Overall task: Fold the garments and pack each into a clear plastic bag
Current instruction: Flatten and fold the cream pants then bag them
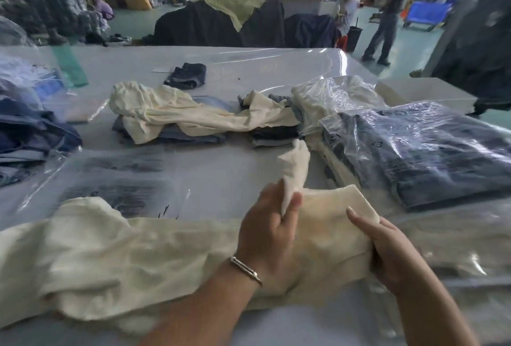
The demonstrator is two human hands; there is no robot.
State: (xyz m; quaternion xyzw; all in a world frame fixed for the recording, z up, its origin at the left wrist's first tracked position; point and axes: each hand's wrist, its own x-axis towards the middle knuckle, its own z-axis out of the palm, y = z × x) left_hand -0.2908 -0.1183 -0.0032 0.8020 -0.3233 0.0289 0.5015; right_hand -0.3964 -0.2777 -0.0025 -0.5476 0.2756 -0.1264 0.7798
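1. I see the cream garment (132, 257) lying crumpled across the near edge of the surface (249, 69), its right end lifted between my hands.
2. My left hand (269, 231) comes in palm-down, wrist with a bracelet (246, 270), thumb and fingers pinching a raised flap of the garment.
3. My right hand (387, 249) grasps the garment's right end, fingers on top, thumb tucked under.
4. Behind the garment lies an empty clear plastic bag (116, 180); to its right, a bagged dark garment (428, 149).
5. Farther behind it, another cream garment (177, 113) drapes over folded denim.
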